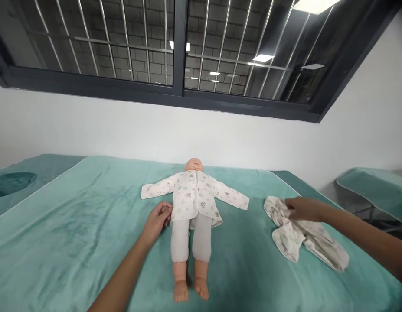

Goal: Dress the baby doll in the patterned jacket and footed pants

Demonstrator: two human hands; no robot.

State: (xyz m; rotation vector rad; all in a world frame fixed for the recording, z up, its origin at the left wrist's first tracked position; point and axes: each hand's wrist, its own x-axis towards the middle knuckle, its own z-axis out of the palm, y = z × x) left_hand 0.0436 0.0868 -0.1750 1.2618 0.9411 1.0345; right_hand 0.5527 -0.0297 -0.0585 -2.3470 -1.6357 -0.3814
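A baby doll point(194, 164) lies on its back, dressed in a white patterned baby shirt point(191, 195) with both sleeves spread wide. White cloth legs point(180, 242) show under the hem, ending in bare plastic feet. At the shirt's left side edge is my left hand point(160, 220), its fingers curled and touching the cloth; whether they pinch it is hidden. Off to the right, a crumpled white patterned baby garment point(287, 236), which looks like pants, lies on the bed cover. My right hand point(298, 209) has its fingers closed on the upper part of it.
A green plush cover point(90, 225) spreads under everything, with a darker border and a round dark hollow point(12, 184) at far left. Behind stands a white wall point(122, 125) below a dark-framed barred window point(181, 93). Another green-covered surface point(376, 186) is at far right.
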